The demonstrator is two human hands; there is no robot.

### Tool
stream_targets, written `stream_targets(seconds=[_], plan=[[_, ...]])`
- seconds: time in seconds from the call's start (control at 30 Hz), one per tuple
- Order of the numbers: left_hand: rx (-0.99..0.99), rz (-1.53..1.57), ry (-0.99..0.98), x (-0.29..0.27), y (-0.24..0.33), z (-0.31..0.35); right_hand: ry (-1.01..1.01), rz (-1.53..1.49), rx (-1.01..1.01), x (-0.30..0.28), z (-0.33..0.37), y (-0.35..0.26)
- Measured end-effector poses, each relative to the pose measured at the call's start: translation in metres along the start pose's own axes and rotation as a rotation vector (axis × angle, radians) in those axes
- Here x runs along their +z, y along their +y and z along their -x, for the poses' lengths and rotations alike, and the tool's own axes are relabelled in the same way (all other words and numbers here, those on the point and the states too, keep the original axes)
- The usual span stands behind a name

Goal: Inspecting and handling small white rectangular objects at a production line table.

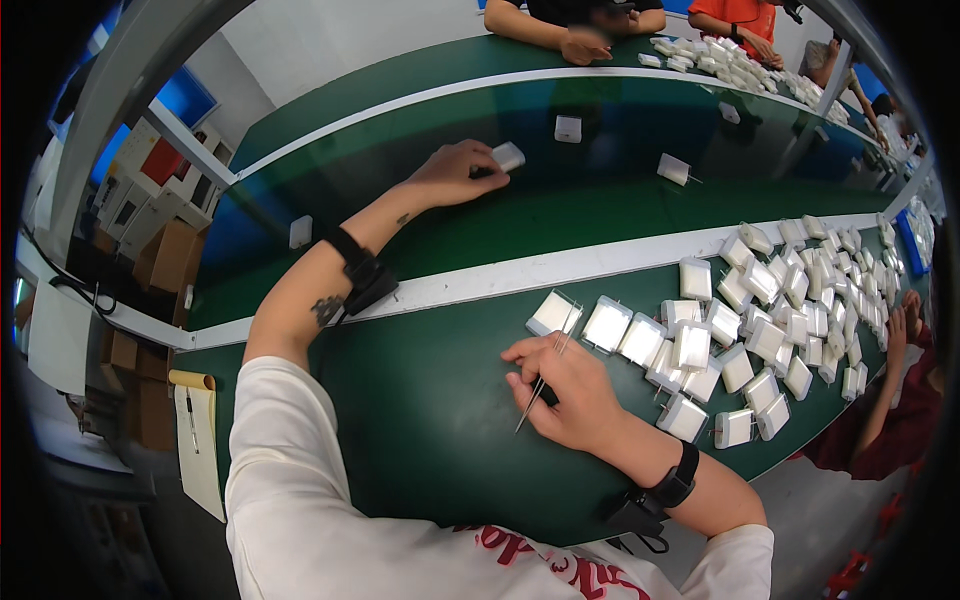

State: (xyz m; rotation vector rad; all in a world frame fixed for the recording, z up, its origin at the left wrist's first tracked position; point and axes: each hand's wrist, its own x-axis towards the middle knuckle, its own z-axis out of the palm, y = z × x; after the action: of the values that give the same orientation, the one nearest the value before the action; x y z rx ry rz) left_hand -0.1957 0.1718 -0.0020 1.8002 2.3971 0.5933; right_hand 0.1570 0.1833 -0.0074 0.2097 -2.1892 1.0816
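My left hand (455, 177) reaches over the dark green conveyor belt, its fingers closed on one end of a small white rectangular plastic block (509, 156), slightly blurred. Above the near green tabletop, my right hand (572, 392) grips slim metal tweezers (535, 393) in a slant. Just past the right fingers lies a white block with thin wires (553, 313), and another block (606, 325) sits to its right. A large heap of similar white blocks (765, 285) spreads across the right side of the tabletop, several with thin wires sticking out.
More blocks (568, 129) rest apart on the belt, one (301, 232) near its left end. A white rail (480, 287) divides belt from tabletop. A notepad with a pen (202, 440) lies at left. Co-workers' hands (587, 46) are across the belt; another person's hand (905, 318) is at right.
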Motion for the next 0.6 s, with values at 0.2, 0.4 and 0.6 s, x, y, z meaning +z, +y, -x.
stream_targets(seconds=[0.2,0.4,0.6], plan=[[-0.046,0.027,0.022,-0.005,0.043,0.053,0.008,0.003,0.027,0.003,0.001,-0.001],[-0.053,-0.049,-0.081,-0.009,0.041,0.079,-0.003,0.000,0.098,0.000,0.003,-0.001],[-0.167,0.287,0.153,-0.017,0.057,0.134,-0.041,-0.044,0.128,0.002,0.005,-0.004]])
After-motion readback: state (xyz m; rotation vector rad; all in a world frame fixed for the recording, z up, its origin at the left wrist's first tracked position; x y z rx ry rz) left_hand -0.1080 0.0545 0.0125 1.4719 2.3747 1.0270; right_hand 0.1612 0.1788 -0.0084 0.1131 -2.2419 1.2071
